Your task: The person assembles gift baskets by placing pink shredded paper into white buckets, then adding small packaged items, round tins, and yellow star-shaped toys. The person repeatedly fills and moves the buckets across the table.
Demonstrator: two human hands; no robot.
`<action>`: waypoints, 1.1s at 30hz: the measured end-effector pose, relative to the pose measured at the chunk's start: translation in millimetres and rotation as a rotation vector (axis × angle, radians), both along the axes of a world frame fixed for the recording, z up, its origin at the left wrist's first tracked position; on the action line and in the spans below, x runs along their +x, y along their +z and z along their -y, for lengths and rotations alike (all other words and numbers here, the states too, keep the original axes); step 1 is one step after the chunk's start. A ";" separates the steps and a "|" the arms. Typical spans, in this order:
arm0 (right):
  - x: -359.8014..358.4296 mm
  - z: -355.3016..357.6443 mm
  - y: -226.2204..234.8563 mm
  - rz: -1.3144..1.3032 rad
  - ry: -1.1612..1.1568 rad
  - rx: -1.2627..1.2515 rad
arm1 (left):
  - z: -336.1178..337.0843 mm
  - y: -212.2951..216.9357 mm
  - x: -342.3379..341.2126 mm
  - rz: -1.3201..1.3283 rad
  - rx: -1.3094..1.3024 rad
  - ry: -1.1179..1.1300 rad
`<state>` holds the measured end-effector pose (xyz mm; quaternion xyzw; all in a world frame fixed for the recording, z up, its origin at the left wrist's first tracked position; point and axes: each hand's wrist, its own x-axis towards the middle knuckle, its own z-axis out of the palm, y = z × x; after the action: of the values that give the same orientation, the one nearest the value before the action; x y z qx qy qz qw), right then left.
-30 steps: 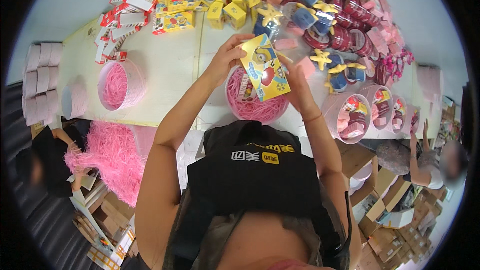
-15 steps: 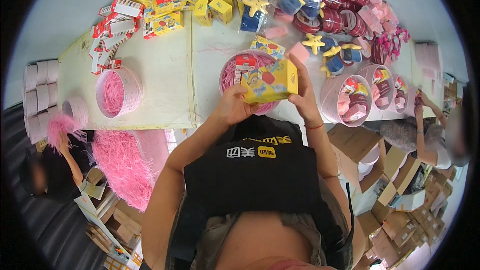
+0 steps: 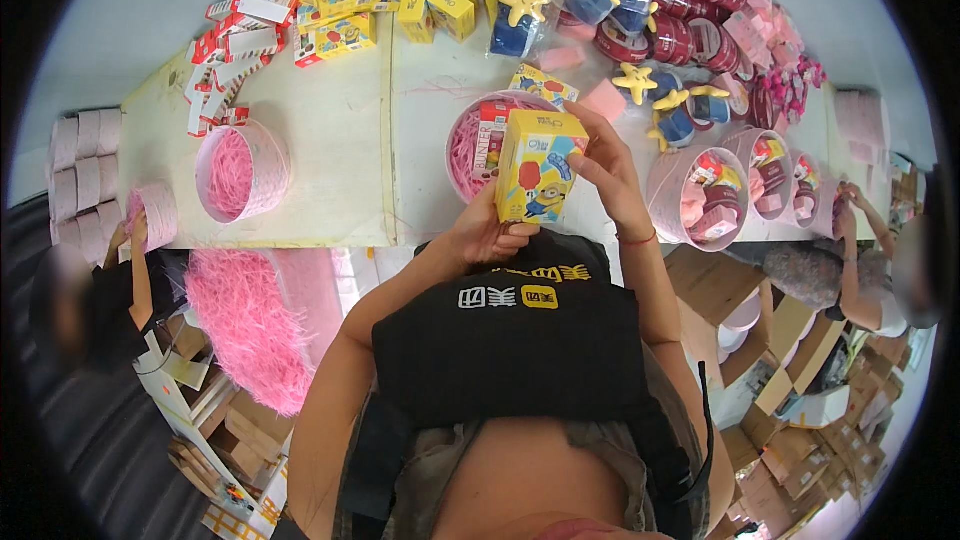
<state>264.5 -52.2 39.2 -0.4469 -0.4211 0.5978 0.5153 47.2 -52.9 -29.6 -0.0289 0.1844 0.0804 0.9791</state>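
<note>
Since the earlier frame, both hands have lowered the yellow box toward the body, and it is now upright in front of the chest.

Tabletop: pale surface extending beyond and to either side of the hands; it carries all items listed below.

Shredded paper: large pink heap, below the tabletop edge, well to the left of the left hand.

Round pink box: directly beyond the hands, partly hidden by the yellow box; filled with pink shreds and small packs.

Second round box: on the tabletop, well to the left of the left hand; holds pink shreds only.

Filled box: just right of the right hand, loaded with goods.

Yellow box: held between both hands, above the near tabletop edge.

Left hand: closed on the lower left corner of the yellow box.

Right hand: fingers wrapped around the upper right edge of the yellow box.
</note>
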 end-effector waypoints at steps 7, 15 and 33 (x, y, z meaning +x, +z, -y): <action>28.1 1.9 -82.1 0.561 -0.197 0.058 | -71.9 -44.1 1.6 -1.045 1.937 0.344; -10.6 -3.5 -127.9 1.149 -0.135 0.267 | -82.9 -55.4 9.0 -1.254 2.442 -0.185; 26.9 -25.9 -133.2 1.062 -0.290 0.382 | -98.3 -64.4 6.2 -1.230 2.447 -0.251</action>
<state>291.4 -26.3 -94.1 -0.6378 -0.6566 0.1285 0.3815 53.5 45.4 -94.0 0.9007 0.3977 0.1015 0.1420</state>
